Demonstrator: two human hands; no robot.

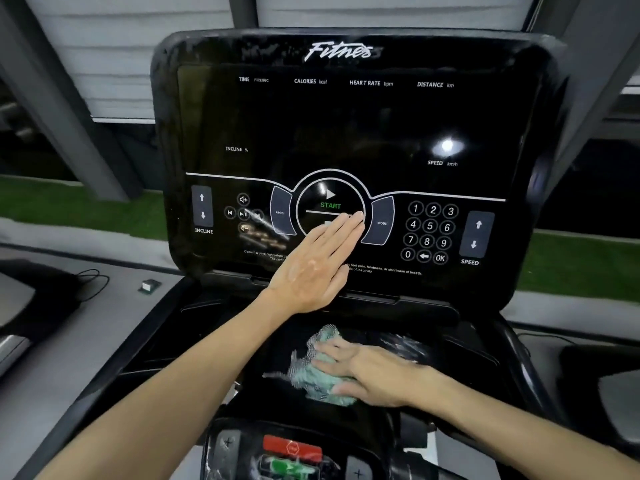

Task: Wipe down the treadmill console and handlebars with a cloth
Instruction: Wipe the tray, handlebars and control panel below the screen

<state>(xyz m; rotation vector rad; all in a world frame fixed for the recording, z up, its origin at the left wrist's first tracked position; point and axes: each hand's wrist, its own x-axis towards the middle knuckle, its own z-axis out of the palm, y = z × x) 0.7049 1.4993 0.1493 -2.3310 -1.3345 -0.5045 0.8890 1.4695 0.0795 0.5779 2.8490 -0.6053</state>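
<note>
Right grip (374, 372) flat, pressing cloth (313, 381) on console (346, 116)

Pale horizontal blinds (114, 46) cover the upper wall between slanted grey beams (65, 133). Below them a strip of green turf (79, 213) runs beside a dark window (588, 188). On the grey surface (194, 282) at left lie a looped black cable (93, 282) and a small box (148, 286).

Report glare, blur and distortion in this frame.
Head view: a bright reflection glares on the glossy black treadmill console above SPEED; the crumpled teal cloth under the right hand is smeared by motion blur; wide-angle distortion bows the console's edges.
</note>
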